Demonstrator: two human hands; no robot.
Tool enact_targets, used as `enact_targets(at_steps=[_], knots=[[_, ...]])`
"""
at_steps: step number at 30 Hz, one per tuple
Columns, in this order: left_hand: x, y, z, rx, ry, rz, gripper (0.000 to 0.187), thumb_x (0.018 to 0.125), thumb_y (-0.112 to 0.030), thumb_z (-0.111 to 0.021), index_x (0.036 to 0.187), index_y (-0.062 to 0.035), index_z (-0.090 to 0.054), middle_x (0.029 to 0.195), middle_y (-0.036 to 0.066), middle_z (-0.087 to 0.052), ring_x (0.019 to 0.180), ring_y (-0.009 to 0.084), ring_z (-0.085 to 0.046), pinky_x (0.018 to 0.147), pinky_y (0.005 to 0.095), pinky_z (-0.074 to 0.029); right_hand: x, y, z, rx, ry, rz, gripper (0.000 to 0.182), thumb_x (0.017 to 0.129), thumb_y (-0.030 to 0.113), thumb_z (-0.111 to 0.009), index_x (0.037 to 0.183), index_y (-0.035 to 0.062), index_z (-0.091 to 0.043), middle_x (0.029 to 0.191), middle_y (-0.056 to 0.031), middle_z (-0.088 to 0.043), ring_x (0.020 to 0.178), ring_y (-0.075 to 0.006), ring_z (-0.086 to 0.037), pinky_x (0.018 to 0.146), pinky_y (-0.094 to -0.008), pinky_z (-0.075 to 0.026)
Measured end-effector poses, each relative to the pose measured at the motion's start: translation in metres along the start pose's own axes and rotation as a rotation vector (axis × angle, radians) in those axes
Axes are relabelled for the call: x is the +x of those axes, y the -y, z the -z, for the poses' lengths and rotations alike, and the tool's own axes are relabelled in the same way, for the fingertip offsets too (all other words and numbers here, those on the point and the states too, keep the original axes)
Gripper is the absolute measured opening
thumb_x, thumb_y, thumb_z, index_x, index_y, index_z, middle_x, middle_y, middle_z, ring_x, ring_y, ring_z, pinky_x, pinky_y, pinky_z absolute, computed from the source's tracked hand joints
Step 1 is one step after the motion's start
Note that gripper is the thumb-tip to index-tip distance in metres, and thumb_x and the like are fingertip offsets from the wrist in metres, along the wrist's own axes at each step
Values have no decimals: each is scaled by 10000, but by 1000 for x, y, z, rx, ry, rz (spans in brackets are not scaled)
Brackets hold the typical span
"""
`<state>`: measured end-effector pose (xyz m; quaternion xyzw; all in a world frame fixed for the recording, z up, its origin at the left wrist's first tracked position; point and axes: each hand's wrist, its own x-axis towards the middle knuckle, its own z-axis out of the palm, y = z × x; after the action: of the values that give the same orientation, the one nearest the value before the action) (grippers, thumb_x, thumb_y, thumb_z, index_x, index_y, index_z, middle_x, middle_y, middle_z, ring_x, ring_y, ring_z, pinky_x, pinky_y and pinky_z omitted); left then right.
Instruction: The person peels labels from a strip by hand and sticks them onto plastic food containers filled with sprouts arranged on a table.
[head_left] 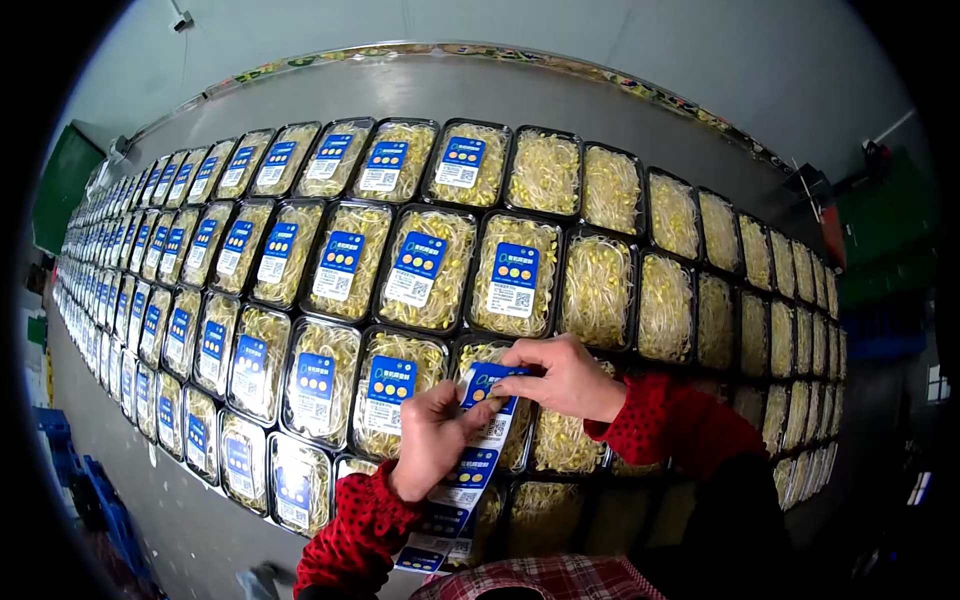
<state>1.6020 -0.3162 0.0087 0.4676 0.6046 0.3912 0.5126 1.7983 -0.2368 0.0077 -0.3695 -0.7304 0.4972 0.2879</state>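
Blue-and-white printed labels hang in a strip (465, 482) below my hands. My left hand (437, 437) pinches the strip near its upper end. Opposite it, my right hand (563, 377) has thumb and fingers closed on the top label (483, 383). Both hands are over a black tray of bean sprouts (480, 353), mostly covered by hands and labels. Just beyond them lies a labelled sprout tray (515, 275). To its right, an unlabelled sprout tray (598, 290) shows bare sprouts. Whether the top label is separated from the strip is hidden by my fingers.
Long rows of sprout trays stretch away on both sides, labelled on the left (343, 262) and unlabelled on the right (667, 307). Grey floor (430, 90) runs behind them to a pale wall (330, 25). Blue crates (105, 510) stand at lower left.
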Motion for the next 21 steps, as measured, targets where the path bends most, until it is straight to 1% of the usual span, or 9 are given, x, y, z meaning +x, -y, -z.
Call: enact_targets(at_steps=[4,7,10,12,13,14,16,18,21], knots=[[-4,9,-3,9,4,-41,282,846,-165,-813,717,21,-645,587,9,-581,561,29,-426,465,249,-371,77,0,99,5,-231,-84,167,833,150,-766,899,18,-687,764,-48,-700,635,-104,-610,590,-274,-477],[3,-4,-10,-60,1,-65,263,867,-151,-788,738,29,-647,549,33,-543,524,52,-425,446,282,-354,167,-66,168,-232,-357,86,319,777,185,-821,953,-13,-643,832,-124,-693,774,-184,-654,728,-332,-516],[9,-1,-6,-43,26,-71,140,888,-84,-744,934,41,-699,709,87,-588,635,134,-510,560,292,-419,212,-132,175,-445,-369,-46,489,661,260,-898,1016,34,-650,897,-147,-700,875,-298,-684,802,-401,-518],[20,-8,0,-61,30,-116,171,880,-41,-729,1026,40,-691,795,107,-588,701,189,-534,626,308,-439,217,-129,158,-831,-345,-106,574,628,278,-912,1083,63,-635,986,-173,-693,972,-351,-670,865,-430,-502],[26,-6,4,0,25,-253,194,872,-29,-728,1049,40,-687,800,108,-587,705,199,-536,632,314,-444,214,-122,151,-1013,-419,-107,653,643,321,-894,1199,115,-620,1068,-163,-672,1017,-412,-640,863,-473,-511],[29,-2,6,54,28,-373,219,864,-18,-728,1071,39,-684,805,108,-586,709,209,-538,639,321,-449,205,-97,144,-1069,-397,-212,735,645,348,-895,1255,77,-585,1112,-170,-662,1037,-371,-646,862,-479,-514],[35,4,9,39,-12,-306,220,857,-6,-727,1072,21,-691,839,108,-614,740,213,-551,661,316,-457,175,-74,131,-634,-288,-117,657,719,278,-866,1245,13,-575,1077,-146,-676,1001,-294,-664,799,-424,-542],[40,2,7,-36,-35,-286,197,858,-11,-728,1049,15,-690,846,102,-615,755,215,-557,672,307,-457,128,-37,104,128,190,-408,494,797,130,-811,1205,-30,-585,1020,-100,-687,920,-189,-666,745,-318,-555],[40,5,10,170,-10,-280,185,822,-33,-757,987,20,-693,1032,136,-626,822,244,-586,713,319,-483,67,-24,57,264,165,-273,306,825,54,-780,1080,-22,-629,851,-19,-664,776,-92,-622,697,-227,-525]])
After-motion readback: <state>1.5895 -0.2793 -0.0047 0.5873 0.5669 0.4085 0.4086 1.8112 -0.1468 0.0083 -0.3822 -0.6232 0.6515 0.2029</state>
